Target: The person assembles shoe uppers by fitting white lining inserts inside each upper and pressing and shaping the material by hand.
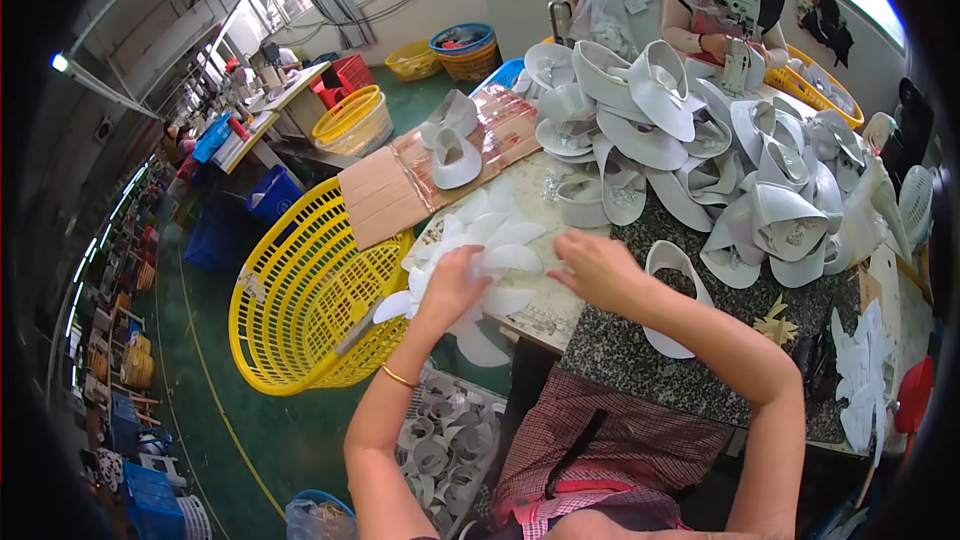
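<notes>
Now my left hand (452,285) grips fanned white insole pieces (500,260) at the bench's left edge, tips pointing outward; my right hand (597,265) pinches one.

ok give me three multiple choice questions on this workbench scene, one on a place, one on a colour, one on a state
1. Where is the big empty basket?
A. on the floor to the person's left
B. on the table
C. on the person's lap

2. What colour are the flat cut pieces under the hands?
A. black
B. white
C. red

3. What is the left hand doing?
A. hanging at the person's side
B. holding scissors
C. resting on the flat pieces

Answers: 1 A, the yellow basket stands on the green floor beside the table edge. 2 B, the fanned pieces are white. 3 C, its fingers lie on the stack, while the right hand touches the pieces' right side.
</notes>
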Motion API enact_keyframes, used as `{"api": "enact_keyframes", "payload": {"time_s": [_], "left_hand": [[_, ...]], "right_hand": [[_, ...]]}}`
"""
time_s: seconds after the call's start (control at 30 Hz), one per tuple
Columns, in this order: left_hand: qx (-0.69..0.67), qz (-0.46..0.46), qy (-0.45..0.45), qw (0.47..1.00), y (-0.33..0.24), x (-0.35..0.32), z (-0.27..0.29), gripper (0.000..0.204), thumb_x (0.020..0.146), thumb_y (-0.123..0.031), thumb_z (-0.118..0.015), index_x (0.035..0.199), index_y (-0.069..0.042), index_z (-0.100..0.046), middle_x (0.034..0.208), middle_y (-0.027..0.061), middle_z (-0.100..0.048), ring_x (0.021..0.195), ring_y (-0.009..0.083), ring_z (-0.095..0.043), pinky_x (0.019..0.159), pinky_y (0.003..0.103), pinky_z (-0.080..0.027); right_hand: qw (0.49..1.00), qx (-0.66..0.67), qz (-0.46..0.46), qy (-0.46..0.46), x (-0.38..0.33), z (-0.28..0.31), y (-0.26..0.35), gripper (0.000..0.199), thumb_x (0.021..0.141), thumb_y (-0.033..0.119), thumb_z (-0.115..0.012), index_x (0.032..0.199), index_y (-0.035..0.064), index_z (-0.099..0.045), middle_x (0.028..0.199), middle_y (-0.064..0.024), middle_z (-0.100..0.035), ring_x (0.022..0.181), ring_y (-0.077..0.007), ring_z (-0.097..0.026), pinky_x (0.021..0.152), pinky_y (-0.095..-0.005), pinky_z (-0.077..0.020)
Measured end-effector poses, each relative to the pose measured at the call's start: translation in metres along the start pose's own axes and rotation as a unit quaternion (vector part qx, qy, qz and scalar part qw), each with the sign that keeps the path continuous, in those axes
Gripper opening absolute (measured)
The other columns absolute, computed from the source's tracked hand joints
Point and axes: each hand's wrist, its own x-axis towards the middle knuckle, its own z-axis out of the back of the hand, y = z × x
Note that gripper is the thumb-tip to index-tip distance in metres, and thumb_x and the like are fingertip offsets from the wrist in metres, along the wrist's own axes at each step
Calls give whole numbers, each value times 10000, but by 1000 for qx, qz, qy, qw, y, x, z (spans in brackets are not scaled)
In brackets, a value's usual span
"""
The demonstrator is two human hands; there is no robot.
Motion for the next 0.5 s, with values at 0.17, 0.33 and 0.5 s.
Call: {"api": "enact_keyframes", "payload": {"time_s": [0.17, 0.33, 0.5], "left_hand": [[-24, 36, 25, 999, 15, 1, -15, 576, 767, -128, -816, 1281, 4, -593, 1182, 224, -683, 1166, 365, -632, 1015, 422, -498], [-43, 53, 15, 998, 14, 2, -12, 619, 733, -105, -847, 1282, -2, -580, 1214, 213, -687, 1173, 364, -646, 1017, 416, -509], [-14, 59, 20, 998, 22, 2, -20, 745, 705, -148, -894, 1341, -24, -526, 1249, 216, -688, 1190, 345, -657, 1034, 397, -507]], "right_hand": [[997, 6, 47, -61, 46, -73, 3, 333, 910, 243, -708, 1116, 26, -561, 1123, -172, -635, 1043, -345, -663, 835, -455, -556], [990, 97, -67, -83, 65, -80, -18, 220, 943, 136, -645, 1092, -9, -574, 929, -178, -675, 819, -350, -721, 705, -428, -588], [864, 449, -220, -61, 49, -23, -16, 178, 1041, 140, -573, 1090, -31, -584, 926, -123, -679, 780, -207, -752, 586, -277, -597]]}}
